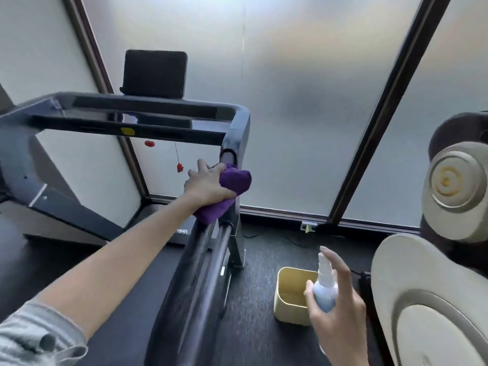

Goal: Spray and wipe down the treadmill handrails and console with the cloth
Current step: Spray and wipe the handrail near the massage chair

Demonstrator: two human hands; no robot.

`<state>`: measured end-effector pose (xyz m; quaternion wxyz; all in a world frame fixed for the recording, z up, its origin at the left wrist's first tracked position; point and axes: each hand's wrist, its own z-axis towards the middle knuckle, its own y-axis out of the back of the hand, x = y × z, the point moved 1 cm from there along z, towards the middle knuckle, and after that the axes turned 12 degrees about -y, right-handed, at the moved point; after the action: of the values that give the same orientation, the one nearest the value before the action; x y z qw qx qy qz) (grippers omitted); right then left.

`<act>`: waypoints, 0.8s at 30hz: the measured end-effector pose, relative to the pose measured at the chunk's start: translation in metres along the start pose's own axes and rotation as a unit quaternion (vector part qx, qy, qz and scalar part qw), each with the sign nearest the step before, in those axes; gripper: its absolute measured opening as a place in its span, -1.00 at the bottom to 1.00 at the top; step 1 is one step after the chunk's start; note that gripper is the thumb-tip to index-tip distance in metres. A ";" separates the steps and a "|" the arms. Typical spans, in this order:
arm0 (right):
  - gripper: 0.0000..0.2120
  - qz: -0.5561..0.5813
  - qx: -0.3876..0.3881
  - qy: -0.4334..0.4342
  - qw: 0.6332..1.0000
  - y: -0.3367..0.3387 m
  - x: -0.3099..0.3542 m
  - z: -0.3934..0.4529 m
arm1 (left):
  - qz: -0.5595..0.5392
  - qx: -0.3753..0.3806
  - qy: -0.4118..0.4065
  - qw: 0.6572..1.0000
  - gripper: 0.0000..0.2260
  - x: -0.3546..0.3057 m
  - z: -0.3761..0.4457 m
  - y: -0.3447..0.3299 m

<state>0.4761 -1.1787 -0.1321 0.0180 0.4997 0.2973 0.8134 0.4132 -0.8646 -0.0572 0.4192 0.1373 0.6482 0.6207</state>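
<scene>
The purple cloth (228,191) is bunched over the upper end of the treadmill's right handrail (203,260), pressed there by the left hand (204,184), whose fingers are closed around it — the wipe looks under way on this rail, just below the console (137,116). The right hand (335,307) is wrapped around a small spray bottle (325,286), index finger raised by the nozzle, held over a yellow bin (286,286) on the dark floor (264,339). By my reading the console and the far handrail are left — nothing shows either wiped
</scene>
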 end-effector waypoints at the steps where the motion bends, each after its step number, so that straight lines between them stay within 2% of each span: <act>1: -0.16 0.006 0.011 0.005 1.000 -0.002 0.001 0.004 | 0.010 -0.001 0.005 1.000 -0.42 -0.003 -0.002 0.000; 5: -0.26 0.034 0.057 0.028 0.997 -0.015 0.015 0.029 | 0.003 -0.003 0.040 0.999 -0.43 -0.015 0.002 0.008; 12: -0.26 0.052 0.079 0.093 0.991 -0.038 0.032 0.063 | -0.016 -0.021 0.039 0.999 -0.39 -0.007 -0.004 0.003; 17: -0.25 0.040 0.085 0.110 0.989 -0.052 0.030 0.073 | 0.002 -0.061 0.026 0.998 -0.45 -0.005 0.010 -0.003; 24: -0.27 0.022 0.089 0.095 0.991 -0.060 0.029 0.088 | -0.093 -0.056 0.046 0.993 -0.45 -0.003 0.038 0.004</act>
<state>0.5181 -1.0786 -0.1109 -0.0727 0.4264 0.3573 0.8278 0.4402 -0.8398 -0.0475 0.4517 0.0236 0.6409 0.6202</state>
